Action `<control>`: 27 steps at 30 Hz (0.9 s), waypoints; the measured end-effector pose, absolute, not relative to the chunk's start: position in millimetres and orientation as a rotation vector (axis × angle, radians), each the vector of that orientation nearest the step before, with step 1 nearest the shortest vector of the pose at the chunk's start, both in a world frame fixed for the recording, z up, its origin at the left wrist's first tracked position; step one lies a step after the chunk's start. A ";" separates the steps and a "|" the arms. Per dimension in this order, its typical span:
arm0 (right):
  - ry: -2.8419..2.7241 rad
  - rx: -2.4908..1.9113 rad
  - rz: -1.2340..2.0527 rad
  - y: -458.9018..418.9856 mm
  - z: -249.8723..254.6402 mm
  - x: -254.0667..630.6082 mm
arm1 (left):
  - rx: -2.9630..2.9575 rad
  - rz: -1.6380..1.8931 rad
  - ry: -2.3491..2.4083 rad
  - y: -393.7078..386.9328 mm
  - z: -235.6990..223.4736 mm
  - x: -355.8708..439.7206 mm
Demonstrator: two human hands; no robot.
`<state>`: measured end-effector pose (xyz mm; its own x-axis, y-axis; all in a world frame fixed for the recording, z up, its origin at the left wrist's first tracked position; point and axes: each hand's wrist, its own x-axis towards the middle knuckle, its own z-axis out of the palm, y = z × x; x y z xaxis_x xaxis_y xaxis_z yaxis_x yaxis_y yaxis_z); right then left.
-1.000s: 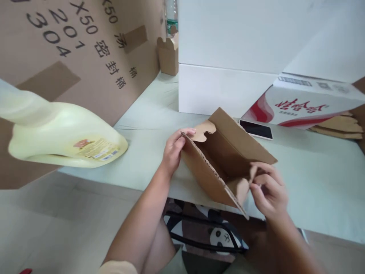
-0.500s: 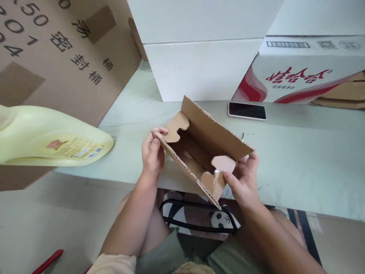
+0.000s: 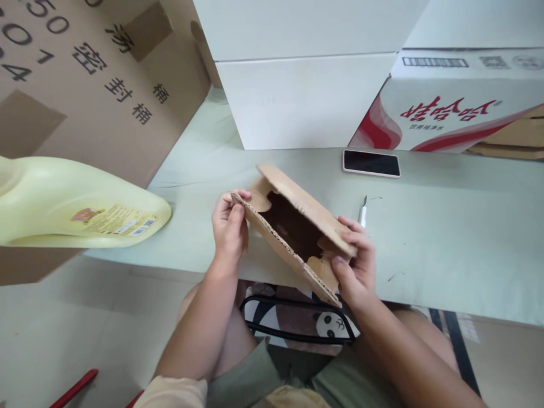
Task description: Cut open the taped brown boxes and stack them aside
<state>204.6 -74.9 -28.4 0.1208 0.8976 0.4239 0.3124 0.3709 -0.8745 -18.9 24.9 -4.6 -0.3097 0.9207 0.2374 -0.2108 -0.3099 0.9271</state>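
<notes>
Between my two hands I hold a small brown cardboard box (image 3: 306,195), tilted, with its mouth facing up toward me. Its long flaps lean toward each other and the side flaps are partly folded in; the inside is dark. My left hand (image 3: 229,226) pinches the near flap at its left corner, thumb on the outer face. At the right end, my right hand (image 3: 357,263) grips the box with the thumb on the side flap and the fingers over the far flap. A white-handled craft knife (image 3: 362,214) lies on the table just beyond my right fingers.
A phone (image 3: 371,163) lies on the pale green tabletop (image 3: 446,238). White boxes (image 3: 301,105) and a printed carton (image 3: 450,116) stand at the back. At left are a large cardboard carton (image 3: 102,130) and a yellow jug (image 3: 85,201). A panda-print item (image 3: 297,326) sits between my legs.
The far flap has swung inward toward the near one, narrowing the opening. My right hand has shifted slightly left with it, and the craft knife has come into clear view.
</notes>
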 end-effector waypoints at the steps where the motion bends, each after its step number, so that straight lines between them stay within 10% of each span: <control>1: -1.454 -1.136 0.609 -74.1 -29.5 205.6 | 1.066 1.741 1.084 25.8 -5.9 -19.0; 18: -1.479 -0.843 0.748 -70.7 -48.2 216.8 | 2.110 1.244 1.282 23.8 11.2 -45.3; 27: -1.313 -1.122 1.089 -64.1 -63.1 221.4 | 1.369 1.625 1.471 44.3 1.9 -76.1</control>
